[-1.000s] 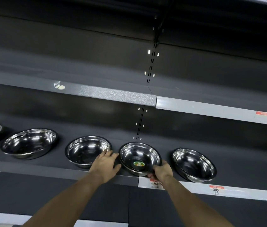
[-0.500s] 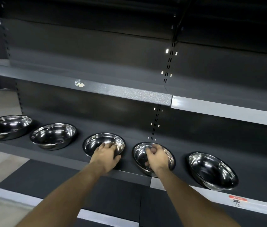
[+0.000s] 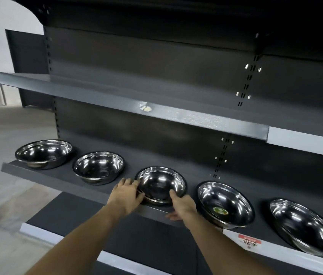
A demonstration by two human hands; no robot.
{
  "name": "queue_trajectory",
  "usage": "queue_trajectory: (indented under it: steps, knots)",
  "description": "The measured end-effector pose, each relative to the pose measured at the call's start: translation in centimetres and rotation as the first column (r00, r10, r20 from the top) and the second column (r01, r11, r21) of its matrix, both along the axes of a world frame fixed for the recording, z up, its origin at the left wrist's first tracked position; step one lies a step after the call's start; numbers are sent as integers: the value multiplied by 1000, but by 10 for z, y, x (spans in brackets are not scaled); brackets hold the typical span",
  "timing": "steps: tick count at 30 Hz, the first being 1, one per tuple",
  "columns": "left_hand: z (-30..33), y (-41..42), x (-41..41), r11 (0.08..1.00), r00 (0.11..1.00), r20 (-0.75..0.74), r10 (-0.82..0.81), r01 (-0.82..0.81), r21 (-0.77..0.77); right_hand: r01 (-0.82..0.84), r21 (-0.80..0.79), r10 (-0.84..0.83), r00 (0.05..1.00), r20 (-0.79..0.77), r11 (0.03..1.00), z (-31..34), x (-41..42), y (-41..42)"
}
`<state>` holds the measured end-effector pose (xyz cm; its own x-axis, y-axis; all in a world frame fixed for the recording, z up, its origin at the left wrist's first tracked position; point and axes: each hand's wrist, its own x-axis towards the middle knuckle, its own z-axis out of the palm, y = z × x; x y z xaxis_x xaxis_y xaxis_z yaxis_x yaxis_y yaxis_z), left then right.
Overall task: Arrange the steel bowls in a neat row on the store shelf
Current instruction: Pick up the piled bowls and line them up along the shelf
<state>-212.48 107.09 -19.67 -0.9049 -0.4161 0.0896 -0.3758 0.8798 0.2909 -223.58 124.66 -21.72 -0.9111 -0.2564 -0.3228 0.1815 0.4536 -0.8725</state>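
My left hand [image 3: 126, 196] and right hand [image 3: 183, 205] grasp middle bowl [image 3: 161, 185], fingers curled on its rim; 4 bowls flank at 9 and 3 o'clock.

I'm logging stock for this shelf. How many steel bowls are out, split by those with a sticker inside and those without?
Steel bowls with no sticker showing inside: 4
Steel bowl with a green sticker inside: 1
Total: 5

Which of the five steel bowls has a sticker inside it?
The fourth bowl from the left, just right of the one both hands hold. A round green-and-white sticker sits in its bottom; the other four show only bare steel inside.
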Motion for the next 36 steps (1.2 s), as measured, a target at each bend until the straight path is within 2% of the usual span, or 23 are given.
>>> queue_trajectory:
  steps: [8,13,17,28,36]
  knots:
    - [-10,-80,-3,983,983,-24,-184,185,13,375,-78,-376,927,9,924,-5,10,-47]
    - [-8,-98,0,956,956,-51,-290,291,33,497,-133,-507,861,-49,857,-7,27,-65]
    - [-7,-99,1,943,942,-51,-333,333,7,479,-154,-490,871,-43,864,-7,32,-63]
    - [-2,-94,2,938,953,53,-298,302,-168,379,-103,-382,924,-9,920,-2,28,-46]
    - [2,-96,9,945,961,47,-273,277,-175,355,-73,-357,934,-11,932,-9,10,-43]
